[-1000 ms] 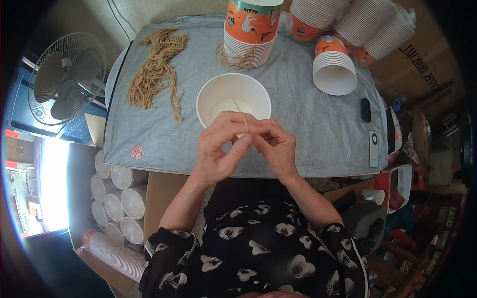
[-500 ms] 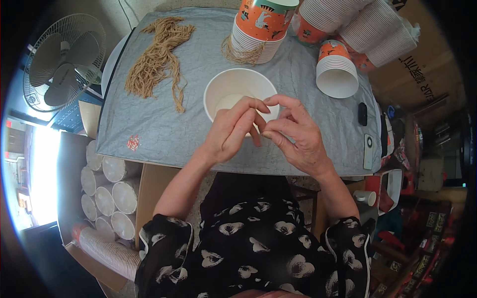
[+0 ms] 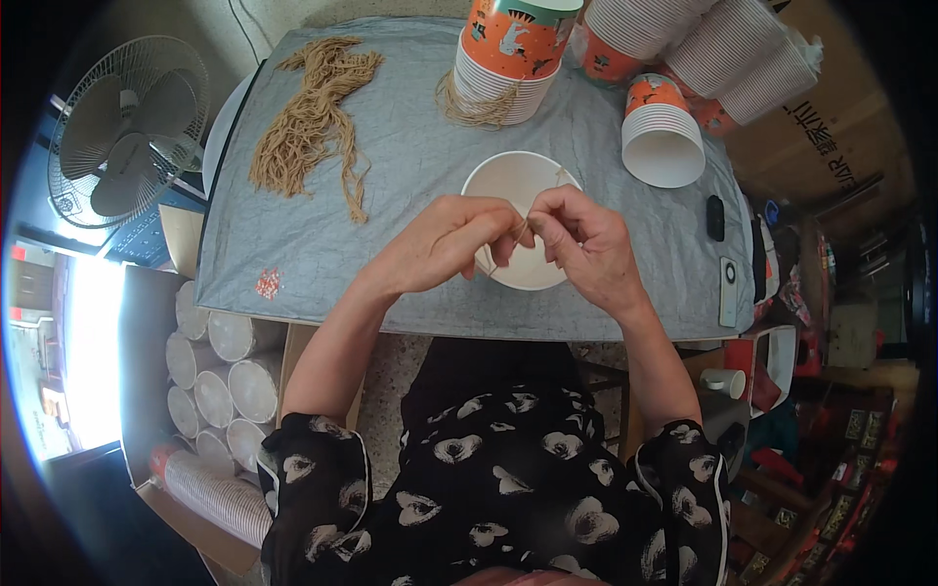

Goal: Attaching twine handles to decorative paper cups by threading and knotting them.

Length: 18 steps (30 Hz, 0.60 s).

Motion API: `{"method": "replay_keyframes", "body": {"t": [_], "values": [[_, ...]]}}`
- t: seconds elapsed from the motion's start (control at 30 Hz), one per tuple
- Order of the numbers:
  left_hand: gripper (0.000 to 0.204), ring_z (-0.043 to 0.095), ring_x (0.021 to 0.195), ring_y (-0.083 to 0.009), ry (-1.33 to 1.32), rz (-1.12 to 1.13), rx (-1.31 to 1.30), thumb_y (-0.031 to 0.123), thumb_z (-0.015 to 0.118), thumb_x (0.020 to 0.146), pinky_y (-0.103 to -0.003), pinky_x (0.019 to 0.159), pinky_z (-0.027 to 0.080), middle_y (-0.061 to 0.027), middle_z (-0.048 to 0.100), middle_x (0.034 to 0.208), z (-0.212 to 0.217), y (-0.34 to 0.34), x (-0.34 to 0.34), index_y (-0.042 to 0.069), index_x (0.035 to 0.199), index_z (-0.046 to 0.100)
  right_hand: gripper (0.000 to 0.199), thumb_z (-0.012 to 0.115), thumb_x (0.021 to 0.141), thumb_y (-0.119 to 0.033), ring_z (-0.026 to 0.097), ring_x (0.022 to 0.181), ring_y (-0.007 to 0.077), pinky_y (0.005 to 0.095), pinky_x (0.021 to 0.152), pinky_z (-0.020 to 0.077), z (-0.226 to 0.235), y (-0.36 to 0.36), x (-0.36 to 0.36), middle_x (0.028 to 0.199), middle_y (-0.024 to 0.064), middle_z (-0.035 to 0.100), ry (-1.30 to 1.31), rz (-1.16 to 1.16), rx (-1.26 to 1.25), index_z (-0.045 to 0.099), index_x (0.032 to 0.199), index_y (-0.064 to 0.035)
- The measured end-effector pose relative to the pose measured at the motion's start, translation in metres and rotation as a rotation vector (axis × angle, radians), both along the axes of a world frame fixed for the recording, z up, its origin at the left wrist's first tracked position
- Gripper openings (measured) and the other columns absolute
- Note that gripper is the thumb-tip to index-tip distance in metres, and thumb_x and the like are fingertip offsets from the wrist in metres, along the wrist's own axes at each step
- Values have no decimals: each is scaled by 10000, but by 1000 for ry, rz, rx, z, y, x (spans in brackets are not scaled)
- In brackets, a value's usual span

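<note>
A white paper bucket [image 3: 493, 186] stands on the table in front of me, its open mouth facing up. Over it, my left hand [image 3: 445, 242] and my right hand [image 3: 592, 252] meet with fingertips pinched together. Between them runs a thin tan string [image 3: 560, 177], gripped by both hands and partly hidden by the fingers. Behind the bucket, a stack of orange patterned paper buckets [image 3: 513, 44] has loops of string [image 3: 479, 109] hanging around it. To the far left lies a bundle of tan strings [image 3: 313, 122].
More nested buckets [image 3: 664, 146] lie at the right, near plastic-wrapped stacks [image 3: 738, 63]. A black object [image 3: 715, 218] and a white remote [image 3: 728, 291] rest by the right edge. A fan [image 3: 127, 132] stands left. An open carton holds several bucket stacks [image 3: 233, 335] below the table.
The white bucket now appears farther right under my hands. My fingers have drawn closer together in a tighter pinch, and the string shows between them.
</note>
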<state>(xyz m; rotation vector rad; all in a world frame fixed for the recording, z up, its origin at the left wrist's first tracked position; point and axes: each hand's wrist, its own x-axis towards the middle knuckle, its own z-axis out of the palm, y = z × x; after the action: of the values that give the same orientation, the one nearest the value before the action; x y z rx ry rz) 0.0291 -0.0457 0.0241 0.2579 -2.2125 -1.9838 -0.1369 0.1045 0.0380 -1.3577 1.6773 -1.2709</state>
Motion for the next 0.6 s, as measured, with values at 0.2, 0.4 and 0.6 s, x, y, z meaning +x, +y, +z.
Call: {"method": "replay_keyframes", "body": {"t": [0.2,0.4,0.6], "values": [[334,600,783,-70,17,28,216,305,470,1066,-221,613,506,-6,651,864,-5,15,-2,55,1073,690,89,647,972,-74,579,752,67,237,675,494,-4,-8,-12,832,7,631,24,-18,-224,616,1007,3],[342,645,812,-74,78,52,285,310,459,1087,-198,640,502,34,613,791,-25,13,-20,37,1115,663,103,580,1008,-106,579,703,56,218,594,470,9,-8,-26,846,5,624,-70,-39,-101,601,1015,-6],[347,605,777,-76,108,42,255,289,455,1089,-244,715,517,16,627,829,-30,18,-31,27,1142,676,119,539,1019,-110,585,672,74,237,584,489,9,-2,-31,862,21,628,-36,2,-63,592,1001,-4]]}}
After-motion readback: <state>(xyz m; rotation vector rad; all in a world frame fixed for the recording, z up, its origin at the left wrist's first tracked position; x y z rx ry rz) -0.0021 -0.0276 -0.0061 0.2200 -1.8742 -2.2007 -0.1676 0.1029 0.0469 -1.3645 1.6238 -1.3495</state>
